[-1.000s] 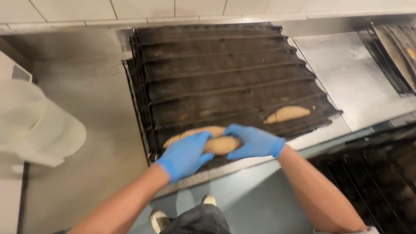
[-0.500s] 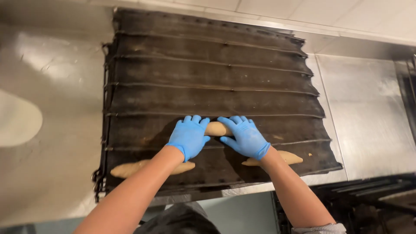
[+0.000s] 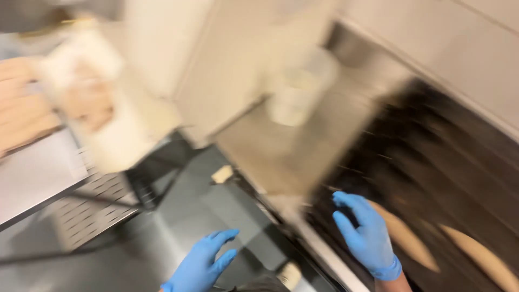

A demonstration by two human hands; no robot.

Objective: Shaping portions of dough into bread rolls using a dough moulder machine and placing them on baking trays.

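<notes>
The view is blurred by motion. My left hand (image 3: 203, 265), in a blue glove, hangs open over the grey floor with nothing in it. My right hand (image 3: 365, 232), also blue-gloved and open, hovers above the near-left corner of the dark ridged baking tray (image 3: 432, 157). Two pale dough loaves (image 3: 405, 238) (image 3: 478, 257) lie in the tray's grooves just right of that hand. Neither hand touches dough.
A steel counter (image 3: 281, 157) holds the tray and a white tub (image 3: 300, 89). At the left stands a rack shelf (image 3: 38, 173) with pale dough pieces (image 3: 24, 116) and a whitish bag or box (image 3: 102, 119). Tiled wall at the right.
Both hands have let go of the dough loaf on the tray. The view has swung sharply left toward the rack, and my left hand has dropped off the counter.
</notes>
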